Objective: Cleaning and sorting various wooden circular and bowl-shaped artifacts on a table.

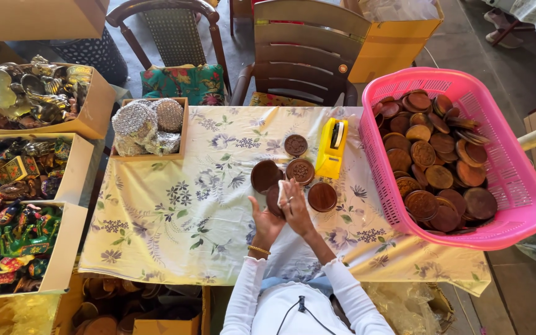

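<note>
**Wiping a carved wooden disc at a craft table**

Viewed from the head camera. The left hand (pixel 264 218) cups a round, dark brown wooden disc (pixel 273 200) from below and behind, its fingers curled against the disc's edge. The right hand (pixel 294 203) presses a small pale cloth (pixel 283 191) to the disc's face, fingers close together and pinched on the fabric. The disc is held just above the floral yellow tablecloth (pixel 175 217), near the table's front edge and directly before the person.

The step in hand appears to be cleaning or polishing one disc. The next move probably calls for turning the disc in the supporting hand so the cloth reaches the unwiped part, with a steady grip on the rim.

The disc is mostly covered by the fingers; its visible part is smooth and dark. Four similar discs lie just beyond the hands, two showing carved faces (pixel 300 170), beside a yellow tape dispenser (pixel 332 147). A pink plastic basket (pixel 516 186) to the right holds many more brown discs.
</note>
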